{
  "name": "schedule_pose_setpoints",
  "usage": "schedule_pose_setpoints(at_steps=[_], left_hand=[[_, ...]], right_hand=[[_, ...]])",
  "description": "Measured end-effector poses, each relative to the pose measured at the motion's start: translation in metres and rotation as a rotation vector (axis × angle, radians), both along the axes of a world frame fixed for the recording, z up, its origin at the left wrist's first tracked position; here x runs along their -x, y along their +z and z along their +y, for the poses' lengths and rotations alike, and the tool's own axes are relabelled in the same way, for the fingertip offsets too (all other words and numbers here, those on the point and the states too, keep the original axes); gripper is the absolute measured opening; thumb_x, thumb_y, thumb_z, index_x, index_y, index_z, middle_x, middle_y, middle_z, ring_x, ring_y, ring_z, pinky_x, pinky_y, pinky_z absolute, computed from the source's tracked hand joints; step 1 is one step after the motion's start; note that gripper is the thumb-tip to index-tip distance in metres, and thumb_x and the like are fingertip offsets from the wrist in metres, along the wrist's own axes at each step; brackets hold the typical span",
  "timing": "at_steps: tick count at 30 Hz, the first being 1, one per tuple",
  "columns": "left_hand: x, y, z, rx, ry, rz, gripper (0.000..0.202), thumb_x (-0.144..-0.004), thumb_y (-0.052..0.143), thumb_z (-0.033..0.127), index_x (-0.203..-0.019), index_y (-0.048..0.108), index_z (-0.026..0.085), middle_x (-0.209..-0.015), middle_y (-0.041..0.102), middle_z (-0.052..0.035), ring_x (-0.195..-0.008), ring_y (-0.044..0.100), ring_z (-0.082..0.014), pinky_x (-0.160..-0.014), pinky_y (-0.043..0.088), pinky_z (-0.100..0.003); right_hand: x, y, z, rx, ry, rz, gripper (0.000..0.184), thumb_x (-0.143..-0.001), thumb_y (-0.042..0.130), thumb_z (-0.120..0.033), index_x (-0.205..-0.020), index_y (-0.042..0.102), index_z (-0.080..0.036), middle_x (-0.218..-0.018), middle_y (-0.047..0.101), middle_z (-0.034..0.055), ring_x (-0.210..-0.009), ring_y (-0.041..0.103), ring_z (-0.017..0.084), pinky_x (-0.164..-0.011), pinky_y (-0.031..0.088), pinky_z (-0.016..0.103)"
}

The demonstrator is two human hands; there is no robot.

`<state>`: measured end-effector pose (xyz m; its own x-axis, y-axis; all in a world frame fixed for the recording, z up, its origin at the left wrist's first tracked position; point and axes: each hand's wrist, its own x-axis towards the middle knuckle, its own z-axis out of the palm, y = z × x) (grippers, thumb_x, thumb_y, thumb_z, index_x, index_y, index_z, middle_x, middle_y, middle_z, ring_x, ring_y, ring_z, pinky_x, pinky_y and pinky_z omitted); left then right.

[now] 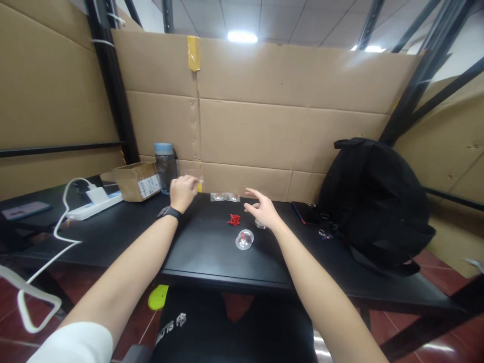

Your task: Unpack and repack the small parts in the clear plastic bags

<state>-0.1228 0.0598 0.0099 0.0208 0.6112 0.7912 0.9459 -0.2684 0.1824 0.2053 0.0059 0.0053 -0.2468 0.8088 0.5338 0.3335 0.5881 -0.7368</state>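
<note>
My left hand (184, 193) is raised over the back of the black table, its fingers closed. A faint see-through edge shows at its fingertips, but I cannot make out what it is. My right hand (263, 210) hovers with fingers apart over a small stack of clear round pieces (260, 224), which it partly hides. Between the hands lies a small pile of red hook-like pieces (234, 220). Nearer to me are clear suction cups (245, 240) with a red piece on them. A clear plastic strip with round cups (225, 197) rests near the cardboard wall.
On the left stand a bottle with a blue lid (165, 166), an open cardboard box (138, 182) and a white power strip (94, 205) with a cable. A black backpack (374, 206) fills the right side, with keys (324, 234) beside it. Cardboard (257, 126) walls the back.
</note>
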Motion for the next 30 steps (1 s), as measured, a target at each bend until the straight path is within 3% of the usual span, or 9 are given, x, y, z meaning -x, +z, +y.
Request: schedule_pose_setpoints(at_steps=[2, 4, 8, 13, 19, 23, 30], left_hand=[[0.032, -0.008, 0.013, 0.080, 0.109, -0.066, 0.035, -0.095, 0.044, 0.023, -0.115, 0.072, 0.020, -0.122, 0.071, -0.0126, -0.113, 0.061, -0.0321, -0.094, 0.036, -0.044], [0.058, -0.020, 0.026, 0.238, 0.126, -0.066, 0.040, -0.096, 0.042, 0.026, -0.123, 0.071, 0.022, -0.130, 0.069, -0.0110, -0.121, 0.059, -0.0329, -0.097, 0.035, -0.044], [0.079, -0.041, 0.044, 0.558, 0.095, 0.062, 0.043, -0.094, 0.042, 0.032, -0.129, 0.068, 0.028, -0.139, 0.065, -0.0071, -0.129, 0.056, -0.0327, -0.100, 0.036, -0.043], [0.069, -0.047, 0.050, 0.610, 0.077, 0.125, 0.042, -0.093, 0.043, 0.040, -0.122, 0.072, 0.028, -0.138, 0.066, -0.0074, -0.129, 0.056, -0.0327, -0.104, 0.035, -0.045], [0.052, -0.036, 0.055, 0.643, 0.171, 0.142, 0.057, -0.097, 0.030, 0.052, -0.107, 0.076, 0.019, -0.121, 0.072, -0.0197, -0.117, 0.062, -0.0391, -0.100, 0.037, -0.054], [0.036, -0.029, 0.061, 0.657, 0.256, 0.129, 0.059, -0.086, 0.046, 0.068, -0.103, 0.077, 0.020, -0.114, 0.074, -0.0187, -0.112, 0.065, -0.0396, -0.100, 0.039, -0.054], [0.019, -0.037, 0.076, 0.627, 0.272, 0.134, 0.040, -0.089, 0.050, 0.048, -0.106, 0.075, 0.022, -0.118, 0.073, -0.0169, -0.113, 0.065, -0.0369, -0.099, 0.042, -0.051]], right_hand=[[0.000, -0.001, 0.000, -0.001, 0.003, -0.018, 0.057, -0.082, 0.068, -0.024, -0.139, 0.057, -0.026, -0.138, 0.063, 0.0125, -0.069, 0.075, 0.014, -0.065, 0.058, 0.025], [0.000, -0.001, 0.000, 0.003, 0.003, -0.035, 0.055, -0.083, 0.068, -0.023, -0.137, 0.058, -0.026, -0.136, 0.064, 0.0116, -0.068, 0.074, 0.014, -0.063, 0.057, 0.025], [-0.001, 0.000, -0.002, 0.006, 0.005, -0.072, 0.050, -0.083, 0.067, -0.022, -0.133, 0.061, -0.027, -0.132, 0.067, 0.0097, -0.066, 0.073, 0.014, -0.061, 0.056, 0.026], [-0.003, 0.005, -0.003, -0.020, -0.020, -0.084, 0.047, -0.083, 0.067, -0.021, -0.129, 0.064, -0.026, -0.127, 0.070, 0.0092, -0.065, 0.073, 0.014, -0.063, 0.056, 0.027], [-0.003, 0.005, -0.005, -0.015, -0.013, -0.195, 0.035, -0.083, 0.068, -0.022, -0.118, 0.070, -0.021, -0.103, 0.075, 0.0073, -0.064, 0.069, 0.014, -0.067, 0.055, 0.027], [-0.005, 0.003, -0.004, -0.023, -0.015, -0.248, 0.031, -0.083, 0.069, -0.023, -0.114, 0.071, -0.019, -0.100, 0.073, 0.0065, -0.067, 0.068, 0.013, -0.067, 0.055, 0.027], [-0.007, 0.000, 0.001, -0.051, 0.025, -0.258, 0.041, -0.080, 0.071, -0.019, -0.120, 0.067, -0.021, -0.120, 0.065, 0.0077, -0.065, 0.065, 0.009, -0.072, 0.056, 0.028]])
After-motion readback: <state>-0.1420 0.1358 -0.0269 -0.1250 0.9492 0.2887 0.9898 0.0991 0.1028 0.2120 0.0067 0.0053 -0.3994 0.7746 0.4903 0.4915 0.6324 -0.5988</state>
